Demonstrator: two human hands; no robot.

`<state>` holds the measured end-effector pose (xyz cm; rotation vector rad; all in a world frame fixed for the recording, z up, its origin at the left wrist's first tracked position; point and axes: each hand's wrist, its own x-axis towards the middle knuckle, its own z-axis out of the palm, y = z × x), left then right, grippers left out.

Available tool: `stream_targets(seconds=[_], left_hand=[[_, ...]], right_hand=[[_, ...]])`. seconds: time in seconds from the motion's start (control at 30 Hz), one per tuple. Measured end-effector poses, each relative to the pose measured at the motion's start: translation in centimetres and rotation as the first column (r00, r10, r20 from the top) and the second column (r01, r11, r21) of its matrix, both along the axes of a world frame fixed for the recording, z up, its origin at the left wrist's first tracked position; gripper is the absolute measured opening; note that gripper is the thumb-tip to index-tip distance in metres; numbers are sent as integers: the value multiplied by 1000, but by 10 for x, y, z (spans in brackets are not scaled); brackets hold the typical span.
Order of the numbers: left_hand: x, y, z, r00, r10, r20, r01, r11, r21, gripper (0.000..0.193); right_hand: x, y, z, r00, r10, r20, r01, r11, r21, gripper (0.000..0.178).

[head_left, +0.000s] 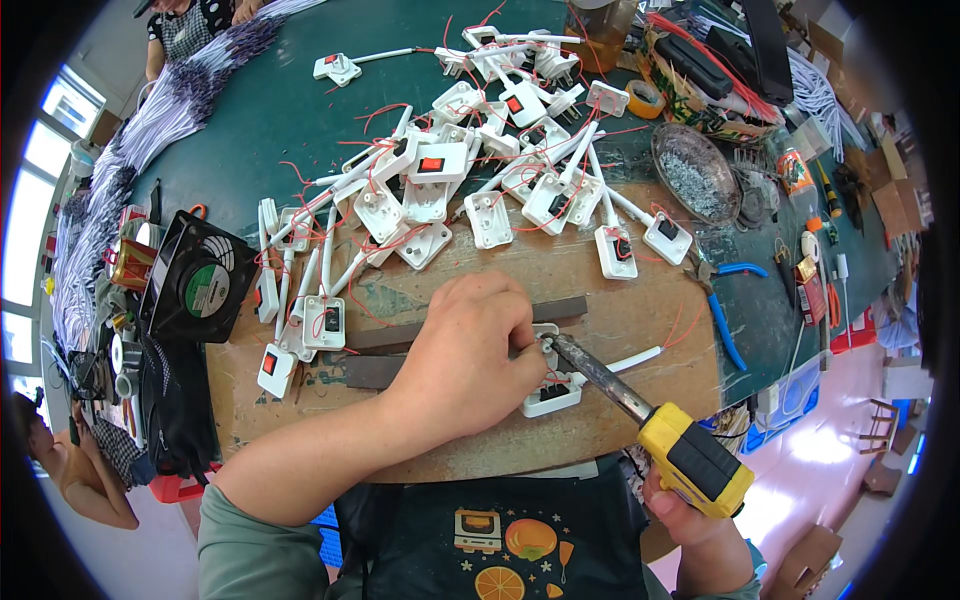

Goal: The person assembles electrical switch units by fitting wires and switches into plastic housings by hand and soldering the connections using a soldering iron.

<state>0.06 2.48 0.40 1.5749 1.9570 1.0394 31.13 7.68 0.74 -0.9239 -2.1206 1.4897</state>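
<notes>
My right hand [684, 510] grips the yellow and black handle of a soldering iron [697, 458]. Its metal tip reaches up and left to a white plastic switch housing [552, 402] on the wooden board. Over that housing, my left hand [478, 335] is closed in a pinch right beside the tip; whatever sits between its fingertips is hidden. A white cable [635, 359] ending in thin red wires lies to the right of the housing. Under and behind my left hand are dark flat bars [550, 312].
White switch housings [437, 162] with red wires pile up beyond the board [640, 300]. A black fan [203, 280] stands left; blue-handled pliers [728, 320] and a round metal dish [697, 172] lie right. Bundled white cables [160, 125] line the far left. Other people are at the left.
</notes>
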Motion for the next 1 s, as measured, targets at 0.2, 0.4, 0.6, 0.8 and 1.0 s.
stream_targets(seconds=[0.2, 0.4, 0.6, 0.8, 1.0], left_hand=[[-1, 0, -2, 1000, -6, -3, 6, 1000, 3, 16], [-1, -1, -1, 1000, -7, -4, 7, 1000, -5, 17], [-1, -1, 1, 1000, -4, 3, 4, 1000, -23, 17], [0, 0, 1, 1000, -3, 6, 3, 1000, -24, 16], [0, -1, 0, 1000, 0, 5, 0, 1000, -20, 16]], right_hand=[[6, 0, -3, 999, 43, -21, -44, 998, -43, 21], [2, 2, -1, 999, 14, -46, -16, 999, -32, 18], [6, 3, -3, 999, 47, 18, -48, 998, 48, 22], [5, 4, 0, 997, 49, 59, -48, 999, -11, 31], [5, 1, -1, 1000, 17, -12, -18, 998, -64, 36]])
